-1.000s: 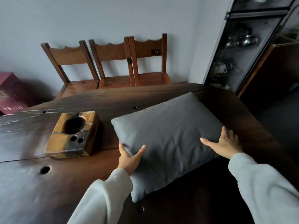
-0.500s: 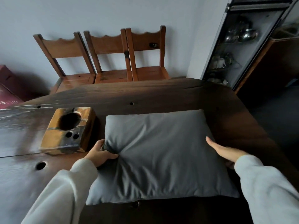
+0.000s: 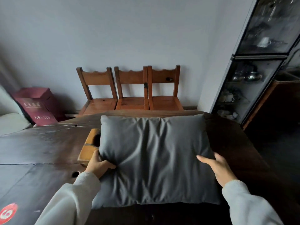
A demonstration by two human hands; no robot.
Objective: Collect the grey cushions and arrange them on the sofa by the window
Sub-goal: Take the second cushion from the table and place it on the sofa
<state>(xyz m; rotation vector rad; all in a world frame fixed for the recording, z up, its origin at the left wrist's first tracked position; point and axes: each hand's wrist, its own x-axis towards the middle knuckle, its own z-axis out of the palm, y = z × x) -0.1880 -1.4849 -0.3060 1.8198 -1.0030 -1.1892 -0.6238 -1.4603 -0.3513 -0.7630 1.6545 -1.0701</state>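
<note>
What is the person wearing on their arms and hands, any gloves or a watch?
Both arms are in long, loose sleeves of a pale grey-white knit, the left sleeve and the right sleeve, each ending in a ribbed cuff at the wrist. The left hand and right hand are bare: no gloves, and no watch or rings show.

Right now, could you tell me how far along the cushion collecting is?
Early on. Done: nothing visibly placed; no sofa or window is in view. In hand: the left hand and right hand grip one grey cushion by its sides, tilted up over the dark wooden table, partly covering the wooden block. Left: carrying it to the sofa and collecting any other cushions, none visible here.
</note>
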